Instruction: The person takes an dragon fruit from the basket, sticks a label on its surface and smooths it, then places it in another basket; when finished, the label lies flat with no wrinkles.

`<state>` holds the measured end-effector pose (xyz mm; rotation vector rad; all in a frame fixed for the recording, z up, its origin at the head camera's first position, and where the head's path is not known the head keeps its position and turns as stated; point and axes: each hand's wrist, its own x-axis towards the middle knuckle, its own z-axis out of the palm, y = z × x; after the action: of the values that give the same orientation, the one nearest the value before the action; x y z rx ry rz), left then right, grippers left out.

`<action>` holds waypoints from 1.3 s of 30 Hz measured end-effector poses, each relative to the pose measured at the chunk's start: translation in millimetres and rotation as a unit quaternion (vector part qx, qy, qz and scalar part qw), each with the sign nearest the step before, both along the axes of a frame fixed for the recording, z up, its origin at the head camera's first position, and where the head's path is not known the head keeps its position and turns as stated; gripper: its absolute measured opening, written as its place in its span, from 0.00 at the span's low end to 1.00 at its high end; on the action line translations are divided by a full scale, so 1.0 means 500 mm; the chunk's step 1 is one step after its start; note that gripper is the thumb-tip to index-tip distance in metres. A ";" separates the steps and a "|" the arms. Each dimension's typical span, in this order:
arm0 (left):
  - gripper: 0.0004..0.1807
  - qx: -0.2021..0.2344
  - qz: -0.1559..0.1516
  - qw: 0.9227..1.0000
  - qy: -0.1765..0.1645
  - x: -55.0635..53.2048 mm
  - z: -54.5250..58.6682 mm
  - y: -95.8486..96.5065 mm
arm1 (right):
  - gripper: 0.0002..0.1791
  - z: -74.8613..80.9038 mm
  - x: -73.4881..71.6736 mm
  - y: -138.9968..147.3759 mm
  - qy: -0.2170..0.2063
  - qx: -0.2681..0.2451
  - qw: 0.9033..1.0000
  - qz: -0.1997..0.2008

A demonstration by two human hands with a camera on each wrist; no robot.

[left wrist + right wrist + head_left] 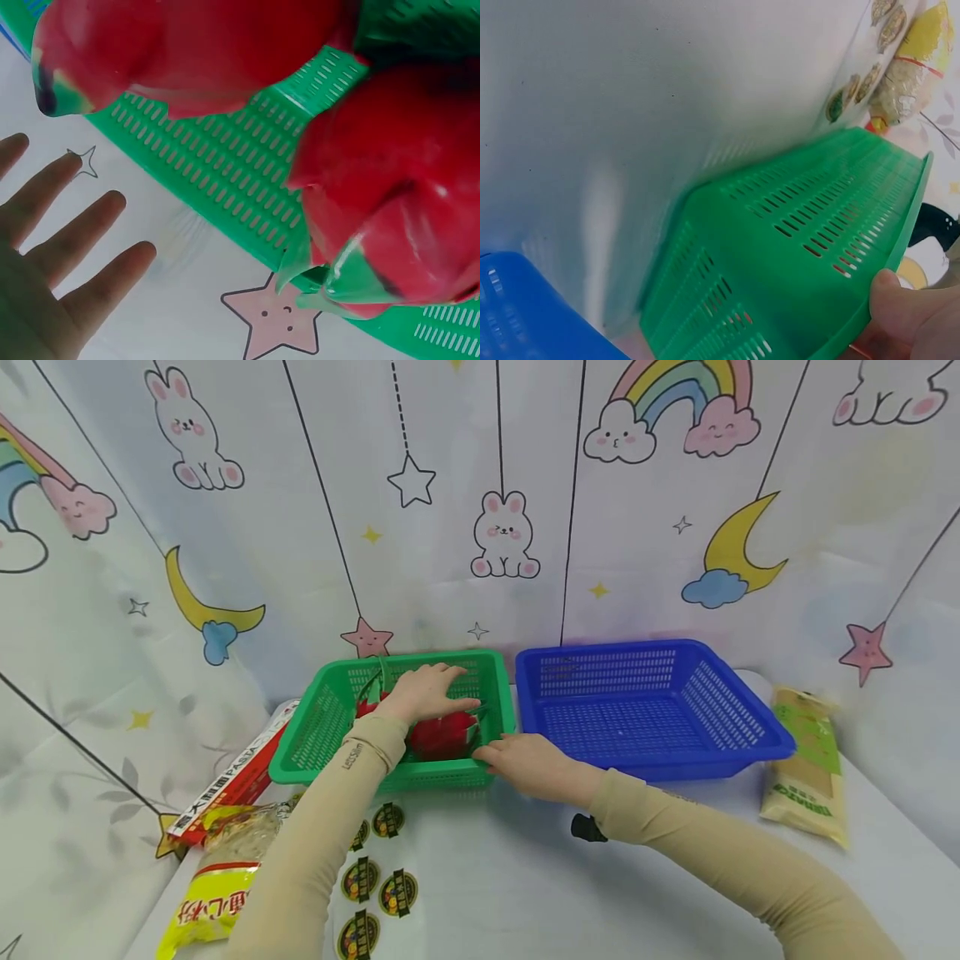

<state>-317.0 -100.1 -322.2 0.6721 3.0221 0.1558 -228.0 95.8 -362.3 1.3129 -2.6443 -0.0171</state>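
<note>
Two red dragon fruits with green-tipped scales lie in a green plastic basket point(504, 689); one dragon fruit point(442, 739) sits right of the left wrist and the other dragon fruit point(364, 707) is partly behind it. Over the basket, the left hand point(429, 692) has its fingers spread and holds nothing. The left wrist view shows those fingers point(82, 225) apart from both fruits. At the basket's front right corner the right hand point(534, 768) grips the rim. In the right wrist view, its thumb point(889, 296) lies on the green rim, with part of the hand hidden.
A blue plastic basket point(540, 756) stands just right of the green one. Beyond it lies a beige and green packet point(810, 768). At the left are a yellow bag of pasta point(225, 877), a red and white box point(240, 772) and several round stickers point(397, 893). A patterned curtain point(450, 568) hangs behind.
</note>
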 end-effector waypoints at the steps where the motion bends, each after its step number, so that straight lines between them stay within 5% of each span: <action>1: 0.42 0.002 0.002 1.000 -0.002 -0.003 -0.001 0.001 | 0.14 0.000 0.000 -0.001 0.000 0.000 1.000 -0.001; 10: 0.42 0.013 0.012 0.999 -0.028 -0.026 -0.020 -0.003 | 0.14 -0.005 0.000 -0.004 0.005 0.005 1.000 -0.010; 22: 0.44 0.024 0.009 0.997 -0.067 -0.028 -0.047 -0.012 | 0.14 -0.010 -0.003 -0.003 0.021 0.006 1.000 -0.015; 34: 0.44 0.053 -0.014 0.981 -0.184 -0.024 -0.067 -0.006 | 0.14 -0.017 -0.002 -0.001 0.037 0.000 0.999 -0.004; 39: 0.35 0.028 -0.013 0.982 -0.185 -0.024 -0.067 0.002 | 0.14 -0.018 -0.002 0.000 0.044 -0.002 0.999 -0.001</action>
<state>-328.9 -99.2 -355.5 0.6077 2.6610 0.3258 -229.0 95.9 -371.2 1.2770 -2.5716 -0.0693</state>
